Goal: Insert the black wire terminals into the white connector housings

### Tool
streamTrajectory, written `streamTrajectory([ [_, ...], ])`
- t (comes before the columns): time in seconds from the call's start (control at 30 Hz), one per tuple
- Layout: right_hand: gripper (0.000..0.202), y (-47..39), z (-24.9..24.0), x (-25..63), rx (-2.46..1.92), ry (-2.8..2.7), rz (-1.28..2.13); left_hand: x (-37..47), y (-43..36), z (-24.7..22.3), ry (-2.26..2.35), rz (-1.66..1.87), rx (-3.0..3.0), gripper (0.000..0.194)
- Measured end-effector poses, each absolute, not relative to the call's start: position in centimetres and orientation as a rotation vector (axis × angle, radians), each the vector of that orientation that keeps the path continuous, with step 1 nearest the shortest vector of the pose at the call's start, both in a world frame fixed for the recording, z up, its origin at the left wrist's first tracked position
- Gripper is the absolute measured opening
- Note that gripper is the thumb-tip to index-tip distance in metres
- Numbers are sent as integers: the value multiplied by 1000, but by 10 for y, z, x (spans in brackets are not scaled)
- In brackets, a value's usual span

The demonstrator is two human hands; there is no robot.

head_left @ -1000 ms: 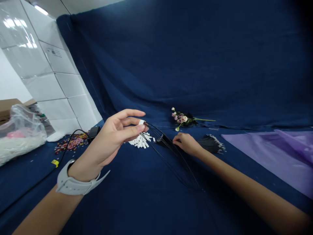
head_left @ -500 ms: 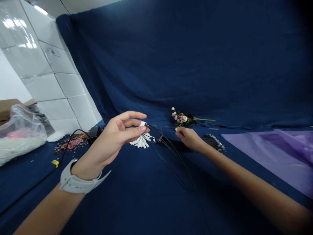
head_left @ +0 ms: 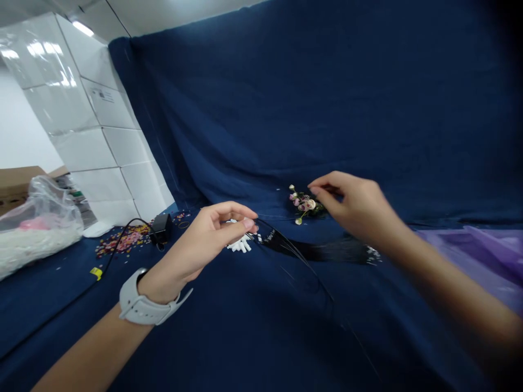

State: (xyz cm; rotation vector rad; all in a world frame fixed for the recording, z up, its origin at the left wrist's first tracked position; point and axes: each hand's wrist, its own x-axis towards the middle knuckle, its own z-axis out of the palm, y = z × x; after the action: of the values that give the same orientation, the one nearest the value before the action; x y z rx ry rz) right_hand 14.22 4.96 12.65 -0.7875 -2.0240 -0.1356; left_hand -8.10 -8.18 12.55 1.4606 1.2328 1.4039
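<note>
My left hand, with a pale watch on its wrist, pinches the ends of several thin black strands that trail down to the right. Behind its fingertips lies a heap of small white pieces. My right hand is raised at the right of the artificial flowers, its thumb and forefinger together; whatever is between them is too small to make out. On the blue cloth below it lies a bundle of black strands with pale tips.
A black adapter with a cable stands left of my left hand, beside scattered colourful bits. Further left is a clear plastic bag. White boxes are stacked behind. Purple sheets lie at the right.
My right hand has moved up and right from beside the flowers, and now covers their stem. The white piece at my left fingertips no longer shows there. The view has shifted slightly.
</note>
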Motion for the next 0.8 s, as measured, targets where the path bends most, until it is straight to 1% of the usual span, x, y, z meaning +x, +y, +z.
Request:
streamTrajectory([
  [0.1,12,3,150,143,-609,-2066,-185,-80,-85,127,1243,1457,1500,16],
  [0.23,10,-34,155,137,-410,-2119,-253,-81,-93,131,1208,1503,1542,21],
  [0.47,9,-35,151,134,-381,-2082,-303,-83,-106,137,1208,1564,1607,12],
  [0.8,9,-35,154,136,-423,-2047,-296,-79,-108,138,1202,1552,1675,8],
])
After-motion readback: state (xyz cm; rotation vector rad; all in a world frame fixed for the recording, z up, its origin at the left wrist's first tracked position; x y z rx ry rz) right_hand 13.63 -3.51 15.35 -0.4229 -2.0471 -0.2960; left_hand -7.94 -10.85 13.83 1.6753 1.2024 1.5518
